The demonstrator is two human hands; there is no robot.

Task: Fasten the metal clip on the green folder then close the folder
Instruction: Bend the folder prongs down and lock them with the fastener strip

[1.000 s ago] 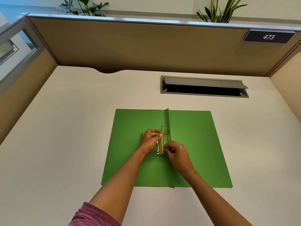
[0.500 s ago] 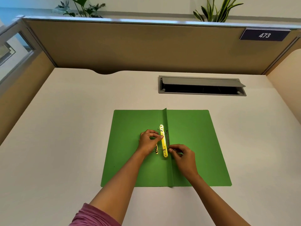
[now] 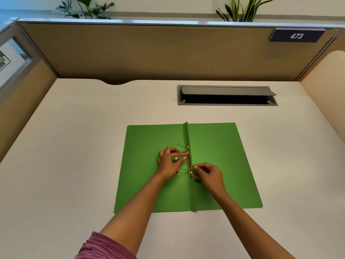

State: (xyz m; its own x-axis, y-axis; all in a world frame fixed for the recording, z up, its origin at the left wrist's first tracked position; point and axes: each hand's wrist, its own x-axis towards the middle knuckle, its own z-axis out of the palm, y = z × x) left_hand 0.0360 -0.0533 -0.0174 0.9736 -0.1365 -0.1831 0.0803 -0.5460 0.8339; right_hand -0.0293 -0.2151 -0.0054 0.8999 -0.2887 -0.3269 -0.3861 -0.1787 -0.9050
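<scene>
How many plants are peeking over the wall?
2. One leafy plant sits behind the divider wall at the top left, one spiky plant at the top right. More may hide behind it.

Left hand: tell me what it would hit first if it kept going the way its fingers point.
The left hand points right, toward the spine. Its fingertips would meet the gold metal clip bar first; they look almost on it already, though depth is hard to judge.
</scene>
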